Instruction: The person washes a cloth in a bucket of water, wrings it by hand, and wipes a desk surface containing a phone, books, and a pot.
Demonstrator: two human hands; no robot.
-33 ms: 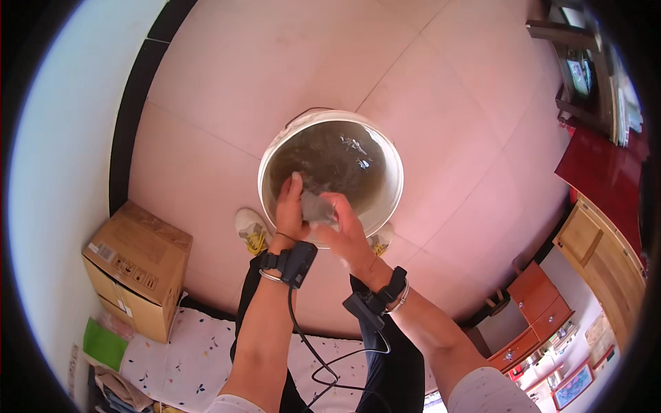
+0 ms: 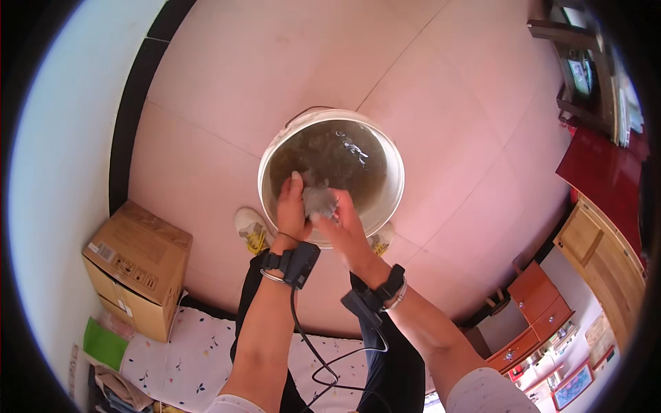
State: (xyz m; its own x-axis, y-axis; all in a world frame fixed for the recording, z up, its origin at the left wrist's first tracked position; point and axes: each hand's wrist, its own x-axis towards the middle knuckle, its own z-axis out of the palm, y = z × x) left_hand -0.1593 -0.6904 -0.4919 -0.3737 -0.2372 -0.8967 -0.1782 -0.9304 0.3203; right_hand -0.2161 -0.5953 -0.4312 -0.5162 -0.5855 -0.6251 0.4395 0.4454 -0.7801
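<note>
Over the near part of a white bucket (image 2: 396, 182) of murky water (image 2: 330, 158), both of my hands work on a small grey cloth-like piece (image 2: 319, 202). It looks wet and is smeared by motion, so its exact kind is unclear. My left hand (image 2: 292, 208) bears against its left side, fingers bent and thumb raised. From the right, my right hand (image 2: 344, 224) grips the piece between thumb and fingers. Parts of the fingers are hidden behind the piece. Light glints on the water beyond the hands.
My shoes (image 2: 253, 230) stand close by the bucket on pinkish floor tiles (image 2: 454, 124). A cardboard box (image 2: 141, 255) sits at the left by the wall. Cables (image 2: 323, 358) hang from black wrist devices (image 2: 299, 265). Wooden furniture (image 2: 595, 241) lines the right side.
The grey piece shifts slightly and changes shape between my hands. My right hand has turned a little, and the glints on the water have moved.
</note>
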